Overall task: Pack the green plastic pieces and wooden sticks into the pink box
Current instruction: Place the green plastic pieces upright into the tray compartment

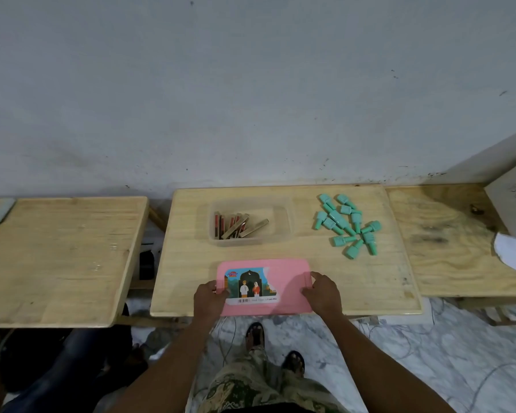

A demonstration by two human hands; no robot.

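A pink box (283,281) with a picture label on its lid lies closed at the front edge of the middle wooden table (355,281). My left hand (209,299) grips its left end and my right hand (323,293) grips its right end. Several green plastic pieces (347,223) lie in a loose heap at the table's back right. Several wooden sticks (240,226), some with red sides, lie in a clear plastic tub (277,222) at the back middle.
A second wooden table (60,257) stands to the left across a gap. A third wooden surface (447,234) on the right carries a grey block (513,201) and white paper (513,254). A wall rises behind. My feet and cables are on the floor below.
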